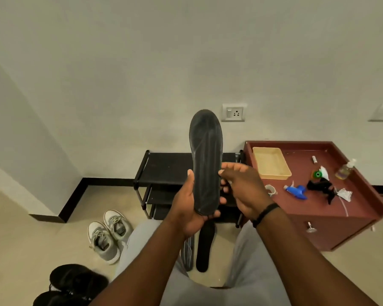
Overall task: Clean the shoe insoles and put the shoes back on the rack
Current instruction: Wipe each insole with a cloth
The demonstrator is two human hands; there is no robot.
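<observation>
Both forearms reach forward from the bottom of the view and meet in the middle, in front of the black shoe rack (pixel 164 171). The left hand (pixel 186 208) is turned with its palm up and toward the right, and it grips the lower end of a dark insole (pixel 206 160). The heel end of the insole sits in this palm; the thumb lies along the left edge of the insole, and the fingertips (pixel 221 199) come out from behind on the right edge, curled around it. The insole stands almost upright, with its rounded toe end pointing up in front of the wall. The right hand (pixel 243 191) comes from the right side, back of the hand toward the camera, with a dark band (pixel 264 214) on the wrist. Its fingers are bent and close together at the right edge of the insole, about at the middle, and something small and pale shows between them, but I cannot tell what it is or whether they pinch it. On the floor between the knees lie two more insoles (pixel 205 248) side by side. A pair of grey sneakers (pixel 108 235) stands on the floor to the left, and a pair of black shoes (pixel 73 283) is nearer, at the bottom left. To the right stands a red cabinet (pixel 332 226) with a blue spray head (pixel 296 191) and a yellow tray (pixel 271 163) on top.
</observation>
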